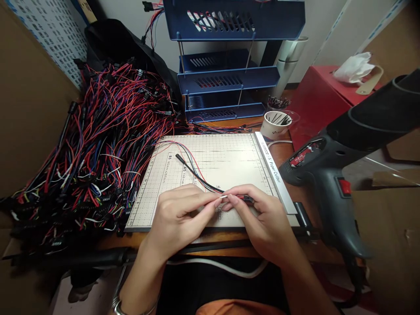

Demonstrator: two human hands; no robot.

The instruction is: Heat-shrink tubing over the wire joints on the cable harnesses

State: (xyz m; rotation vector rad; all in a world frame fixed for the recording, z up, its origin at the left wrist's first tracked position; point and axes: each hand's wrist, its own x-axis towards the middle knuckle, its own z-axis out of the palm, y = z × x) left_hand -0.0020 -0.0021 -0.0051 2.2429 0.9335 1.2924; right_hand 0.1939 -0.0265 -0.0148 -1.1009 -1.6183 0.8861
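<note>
Both hands meet over the paper cutter [210, 175]: the left hand [179, 214] and right hand [262, 218] pinch one wire lead [197, 175] between fingertips, its far end lying on the board. A large wire pile [95, 144] sits to the left and a heat gun [331, 175] stands untouched, so much work seems left; the pinched end itself is too small to read.

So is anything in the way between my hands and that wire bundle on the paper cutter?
Nothing visible. The left hand and right hand already pinch the wire bundle between their fingertips, over the paper cutter. The heat gun sits off to the right.
</note>
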